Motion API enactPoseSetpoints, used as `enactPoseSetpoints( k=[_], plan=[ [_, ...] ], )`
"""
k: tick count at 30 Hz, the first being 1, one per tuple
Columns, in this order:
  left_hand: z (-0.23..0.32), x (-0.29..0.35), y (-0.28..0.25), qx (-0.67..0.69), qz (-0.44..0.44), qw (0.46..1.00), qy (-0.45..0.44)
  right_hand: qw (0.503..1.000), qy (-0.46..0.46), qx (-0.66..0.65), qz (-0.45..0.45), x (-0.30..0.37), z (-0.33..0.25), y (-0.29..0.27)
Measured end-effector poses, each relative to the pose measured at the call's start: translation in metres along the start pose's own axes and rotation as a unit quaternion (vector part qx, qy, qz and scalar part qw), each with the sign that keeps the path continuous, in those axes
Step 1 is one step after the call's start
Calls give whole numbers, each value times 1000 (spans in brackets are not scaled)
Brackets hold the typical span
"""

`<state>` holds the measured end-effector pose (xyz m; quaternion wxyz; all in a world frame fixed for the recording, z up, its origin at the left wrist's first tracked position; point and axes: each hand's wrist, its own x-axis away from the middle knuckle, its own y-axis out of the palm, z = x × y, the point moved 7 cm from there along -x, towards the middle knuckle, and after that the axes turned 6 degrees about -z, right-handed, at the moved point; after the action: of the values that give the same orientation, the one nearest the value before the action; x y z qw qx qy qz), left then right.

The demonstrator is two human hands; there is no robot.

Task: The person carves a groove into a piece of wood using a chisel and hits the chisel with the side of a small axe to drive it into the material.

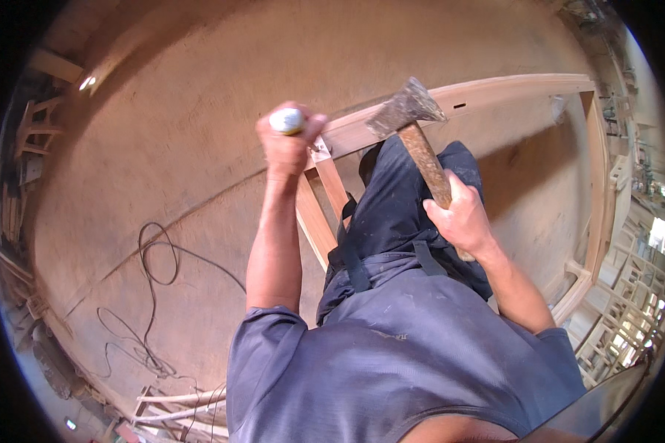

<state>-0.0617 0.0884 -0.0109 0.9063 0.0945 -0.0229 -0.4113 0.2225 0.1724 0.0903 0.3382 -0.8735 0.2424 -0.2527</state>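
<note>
My left hand (284, 148) is closed around an upright chisel. The round, pale end of the chisel's handle (287, 121) points up, and its blade is mostly hidden below the fist. Beneath it lies a long wooden rail (495, 94) with a small dark slot cut in it. In my right hand (462, 218) is a hatchet (425, 155), gripped low on its worn wooden handle. The hatchet's dark steel head (406, 108) is raised over the rail, to the right of the chisel and apart from it.
My bent leg (399, 199) is over the wooden frame. Narrower slats (315, 214) join the rail near the chisel. A dark cable (155, 273) lies coiled at left on the plywood surface (199, 148). Wooden pieces (177, 406) stand lower left, and wooden frames (621, 325) at right.
</note>
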Motion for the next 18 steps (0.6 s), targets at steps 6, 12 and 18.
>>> enactPoseSetpoints(
  k=[6,12,18],
  plan=[
    [-70,35,-132,335,377,859,-87,918,307,-232,-95,50,103,46],
    [43,7,-57,156,94,980,85,906,321,-244,-127,20,102,49],
    [28,-13,-43,154,36,985,73,910,275,-273,-151,-7,100,63]
  ],
)
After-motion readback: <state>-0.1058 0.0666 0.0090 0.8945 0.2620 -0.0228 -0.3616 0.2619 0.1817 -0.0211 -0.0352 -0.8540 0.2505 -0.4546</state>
